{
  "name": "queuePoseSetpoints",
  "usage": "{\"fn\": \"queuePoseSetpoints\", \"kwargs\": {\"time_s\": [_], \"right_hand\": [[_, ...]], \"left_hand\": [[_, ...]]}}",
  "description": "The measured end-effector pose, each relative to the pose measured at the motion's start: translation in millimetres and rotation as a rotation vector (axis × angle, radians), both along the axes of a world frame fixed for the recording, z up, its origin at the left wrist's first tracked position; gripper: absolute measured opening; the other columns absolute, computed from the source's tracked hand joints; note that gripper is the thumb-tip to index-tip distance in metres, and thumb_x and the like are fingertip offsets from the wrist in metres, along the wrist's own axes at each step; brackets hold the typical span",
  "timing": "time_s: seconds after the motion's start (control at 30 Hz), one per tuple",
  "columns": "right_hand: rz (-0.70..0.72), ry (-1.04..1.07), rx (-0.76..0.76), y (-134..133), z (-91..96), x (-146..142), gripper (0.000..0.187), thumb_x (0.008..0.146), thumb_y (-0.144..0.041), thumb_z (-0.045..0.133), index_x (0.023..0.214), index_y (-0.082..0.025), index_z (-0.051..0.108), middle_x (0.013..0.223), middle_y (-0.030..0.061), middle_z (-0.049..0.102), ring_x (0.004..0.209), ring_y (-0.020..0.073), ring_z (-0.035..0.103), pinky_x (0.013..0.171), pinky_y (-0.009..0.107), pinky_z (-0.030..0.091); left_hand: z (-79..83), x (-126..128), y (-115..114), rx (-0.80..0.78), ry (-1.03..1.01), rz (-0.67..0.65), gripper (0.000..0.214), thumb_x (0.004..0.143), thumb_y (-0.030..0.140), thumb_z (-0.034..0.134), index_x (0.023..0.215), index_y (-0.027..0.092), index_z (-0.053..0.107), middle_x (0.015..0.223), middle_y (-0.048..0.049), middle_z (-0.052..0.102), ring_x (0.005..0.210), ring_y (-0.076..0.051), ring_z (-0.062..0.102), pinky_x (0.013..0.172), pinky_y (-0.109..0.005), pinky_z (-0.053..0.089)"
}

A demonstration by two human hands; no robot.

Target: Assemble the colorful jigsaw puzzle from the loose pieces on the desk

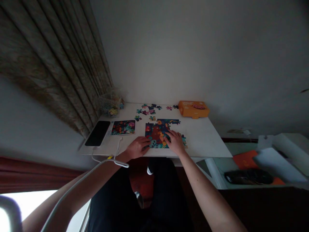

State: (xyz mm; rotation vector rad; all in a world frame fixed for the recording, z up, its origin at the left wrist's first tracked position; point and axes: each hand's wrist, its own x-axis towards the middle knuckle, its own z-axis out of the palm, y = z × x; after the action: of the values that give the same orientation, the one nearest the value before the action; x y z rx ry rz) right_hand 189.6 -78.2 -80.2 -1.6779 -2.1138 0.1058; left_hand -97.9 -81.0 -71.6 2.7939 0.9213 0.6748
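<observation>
A partly built, dark, flowery jigsaw puzzle [158, 131] lies near the front edge of a small white table [205, 138]. My left hand [137, 147] rests at the puzzle's lower left corner with fingers curled toward it; what they hold, if anything, is hidden. My right hand [175, 141] lies flat on the puzzle's right part, fingers stretched out. Several loose puzzle pieces [148, 109] are scattered at the back of the table.
An orange box [193, 109] stands at the back right. A picture card [123, 127] and a black phone [98, 133] with a white cable [118, 151] lie at the left. A clear bag [109, 103] sits by the curtain [60, 64]. A lower cluttered table [253, 167] is to the right.
</observation>
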Motion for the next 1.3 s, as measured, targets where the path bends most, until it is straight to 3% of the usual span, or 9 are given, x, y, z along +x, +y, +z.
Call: {"fn": "queuePoseSetpoints", "kwargs": {"time_s": [0.2, 0.67, 0.8, 0.9, 1.0, 1.17, 1.3], "right_hand": [[-0.006, 0.011, -0.003, 1, 0.0, 0, 0.034, 0.101, -0.037, 0.057, 0.130, -0.025, 0.070, 0.143, 0.0116, 0.064, 0.134, 0.0312, 0.055, 0.114, 0.055, 0.036], [0.001, 0.003, 0.007, 1, -3.7, -3, 0.032, 0.102, -0.036, 0.055, 0.129, -0.025, 0.069, 0.141, 0.0123, 0.065, 0.133, 0.0326, 0.055, 0.115, 0.060, 0.035], [-0.006, 0.067, 0.062, 12, -2.1, 8, 0.028, 0.102, -0.036, 0.056, 0.120, -0.025, 0.073, 0.135, 0.0122, 0.068, 0.131, 0.0311, 0.056, 0.115, 0.056, 0.038], [-0.010, 0.143, 0.098, 42, 0.5, 22, 0.027, 0.100, -0.034, 0.057, 0.117, -0.021, 0.074, 0.129, 0.0136, 0.069, 0.127, 0.0281, 0.059, 0.112, 0.046, 0.045], [-0.052, 0.182, 0.080, 92, 4.2, 34, 0.027, 0.097, -0.029, 0.058, 0.118, -0.019, 0.073, 0.126, 0.0135, 0.069, 0.123, 0.0259, 0.061, 0.110, 0.041, 0.048], [-0.114, 0.072, -0.040, 190, 15.1, 41, 0.042, 0.094, -0.023, 0.059, 0.136, -0.017, 0.064, 0.139, 0.0137, 0.065, 0.132, 0.0264, 0.056, 0.115, 0.043, 0.041], [-0.132, -0.020, -0.182, 241, 18.7, 43, 0.048, 0.096, -0.021, 0.058, 0.143, -0.014, 0.058, 0.146, 0.0165, 0.061, 0.132, 0.0287, 0.056, 0.112, 0.041, 0.041]], "left_hand": [[8.3, 2, -5, -0.070, 0.071, -0.011, 0.036, 0.098, 0.020, 0.052, 0.127, 0.022, 0.072, 0.131, -0.0115, 0.072, 0.123, -0.027, 0.065, 0.108, -0.047, 0.050], [16.0, 8, -6, -0.065, 0.094, 0.021, 0.026, 0.098, 0.023, 0.055, 0.117, 0.022, 0.073, 0.121, -0.0102, 0.073, 0.111, -0.026, 0.067, 0.102, -0.046, 0.049], [16.0, 9, -5, -0.088, 0.092, 0.046, 0.028, 0.097, 0.029, 0.059, 0.122, 0.022, 0.069, 0.132, -0.0115, 0.068, 0.122, -0.028, 0.063, 0.110, -0.050, 0.046], [11.2, 10, -3, -0.098, 0.088, 0.091, 0.047, 0.094, 0.035, 0.063, 0.138, 0.021, 0.059, 0.150, -0.0149, 0.057, 0.138, -0.031, 0.054, 0.121, -0.057, 0.035], [4.1, 10, 0, -0.104, 0.112, 0.117, 0.060, 0.095, 0.040, 0.062, 0.150, 0.021, 0.051, 0.159, -0.0156, 0.048, 0.146, -0.033, 0.046, 0.126, -0.063, 0.024], [-2.2, 8, 3, -0.129, 0.121, 0.120, 0.057, 0.095, 0.041, 0.061, 0.148, 0.024, 0.055, 0.157, -0.0129, 0.053, 0.146, -0.032, 0.047, 0.127, -0.064, 0.022], [-0.3, 8, 3, -0.164, 0.123, 0.122, 0.055, 0.093, 0.038, 0.062, 0.146, 0.024, 0.058, 0.155, -0.0119, 0.055, 0.146, -0.032, 0.049, 0.127, -0.064, 0.023]]}}
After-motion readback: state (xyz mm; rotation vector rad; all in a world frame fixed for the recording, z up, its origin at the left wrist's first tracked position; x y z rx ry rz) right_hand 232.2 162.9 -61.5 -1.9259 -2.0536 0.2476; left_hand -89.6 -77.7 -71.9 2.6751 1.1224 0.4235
